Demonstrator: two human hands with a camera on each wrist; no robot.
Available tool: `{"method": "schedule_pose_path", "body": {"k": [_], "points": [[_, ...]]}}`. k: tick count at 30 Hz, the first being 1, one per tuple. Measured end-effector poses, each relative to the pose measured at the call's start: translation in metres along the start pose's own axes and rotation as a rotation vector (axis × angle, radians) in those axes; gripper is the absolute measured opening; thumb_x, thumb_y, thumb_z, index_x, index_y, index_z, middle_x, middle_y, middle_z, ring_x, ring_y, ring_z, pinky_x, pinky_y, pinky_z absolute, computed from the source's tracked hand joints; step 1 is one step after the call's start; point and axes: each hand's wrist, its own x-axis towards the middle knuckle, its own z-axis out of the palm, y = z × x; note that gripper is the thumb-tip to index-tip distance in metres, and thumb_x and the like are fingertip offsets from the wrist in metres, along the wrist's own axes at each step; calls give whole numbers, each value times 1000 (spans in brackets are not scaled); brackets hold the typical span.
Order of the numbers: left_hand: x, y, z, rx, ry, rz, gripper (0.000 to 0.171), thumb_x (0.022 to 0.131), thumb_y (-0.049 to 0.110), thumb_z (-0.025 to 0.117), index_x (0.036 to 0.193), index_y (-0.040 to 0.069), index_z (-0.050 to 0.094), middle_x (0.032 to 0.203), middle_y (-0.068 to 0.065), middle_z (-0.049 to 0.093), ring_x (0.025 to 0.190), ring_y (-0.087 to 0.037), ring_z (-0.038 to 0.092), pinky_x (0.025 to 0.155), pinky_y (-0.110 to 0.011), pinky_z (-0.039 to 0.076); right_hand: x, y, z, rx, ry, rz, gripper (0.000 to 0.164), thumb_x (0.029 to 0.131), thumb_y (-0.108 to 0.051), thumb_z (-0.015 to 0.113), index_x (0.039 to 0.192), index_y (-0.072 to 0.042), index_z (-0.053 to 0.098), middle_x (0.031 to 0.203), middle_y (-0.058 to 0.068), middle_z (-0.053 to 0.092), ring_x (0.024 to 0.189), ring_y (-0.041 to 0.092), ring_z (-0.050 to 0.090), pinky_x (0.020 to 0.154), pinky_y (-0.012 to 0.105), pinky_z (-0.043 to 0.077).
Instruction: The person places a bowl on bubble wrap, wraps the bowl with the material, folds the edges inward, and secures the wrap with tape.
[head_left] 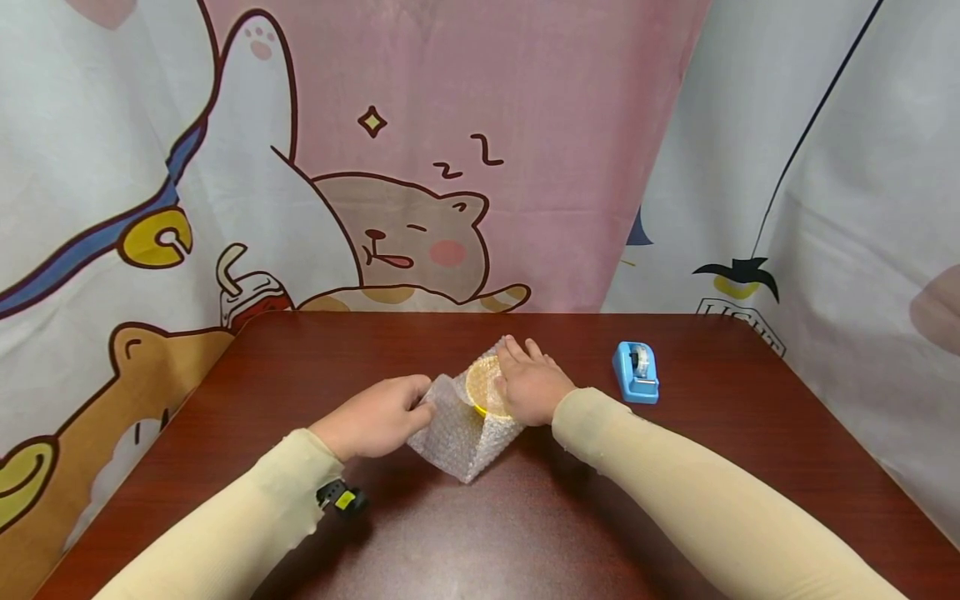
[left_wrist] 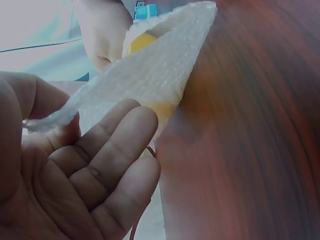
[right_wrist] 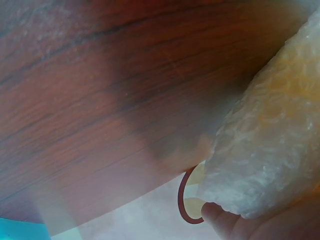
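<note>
A sheet of bubble wrap [head_left: 442, 429] lies at the middle of the table, folded partly over a round thing with a yellow rim [head_left: 481, 410]. Its kind is hidden by the wrap. My left hand [head_left: 378, 417] pinches the loose left flap between thumb and forefinger. In the left wrist view that flap [left_wrist: 145, 75] is lifted off the table, and the other fingers [left_wrist: 125, 130] are spread beneath it. On the right side of the bundle, my right hand [head_left: 534, 387] presses on the wrap with fairly straight fingers. The right wrist view shows fingertips [right_wrist: 225, 220] along the wrap's edge.
A light blue tape dispenser [head_left: 636, 375] with a roll in it stands to the right of the bundle. The brown wooden table [head_left: 712, 467] ends at a printed cloth backdrop [head_left: 562, 167]. A small black device [head_left: 341, 497] sits at the left wrist.
</note>
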Motion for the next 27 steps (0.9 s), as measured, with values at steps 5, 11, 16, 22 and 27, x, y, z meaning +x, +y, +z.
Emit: {"method": "schedule_pose_path", "body": {"k": [5, 11, 16, 22, 27], "points": [[2, 3, 0, -36, 13, 10, 15, 106, 22, 59, 92, 16, 59, 76, -2, 52, 70, -15, 52, 59, -31, 46, 0, 0, -1, 2, 2, 1, 67, 112, -34, 42, 166, 1, 25, 175, 19, 19, 159, 51, 20, 126, 66, 27], [5, 4, 1, -61, 33, 34, 20, 107, 20, 58, 87, 15, 55, 75, -2, 50, 68, -15, 50, 58, -31, 43, 0, -1, -1, 5, -2, 5, 67, 112, -35, 41, 166, 1, 24, 175, 19, 18, 160, 50, 19, 126, 65, 26], [7, 5, 3, -80, 43, 38, 19, 108, 20, 56, 89, 15, 56, 76, -1, 50, 69, -15, 49, 59, -31, 43, 0, -2, -2, 4, -8, 7, 67, 112, -34, 42, 166, 1, 24, 175, 19, 18, 160, 50, 19, 126, 65, 26], [10, 8, 4, -97, 61, 45, 18, 109, 21, 55, 92, 15, 57, 79, -2, 50, 72, -15, 51, 61, -32, 45, -1, -2, -3, 10, -8, 15, 66, 112, -33, 42, 166, 1, 24, 175, 19, 19, 160, 50, 19, 126, 65, 26], [12, 11, 6, -128, 74, 44, 18, 109, 22, 55, 93, 14, 57, 83, -3, 54, 72, -16, 57, 63, -32, 49, -1, -3, -3, 20, -10, 27, 66, 112, -33, 42, 166, -1, 24, 176, 18, 18, 160, 50, 18, 126, 65, 26]]}}
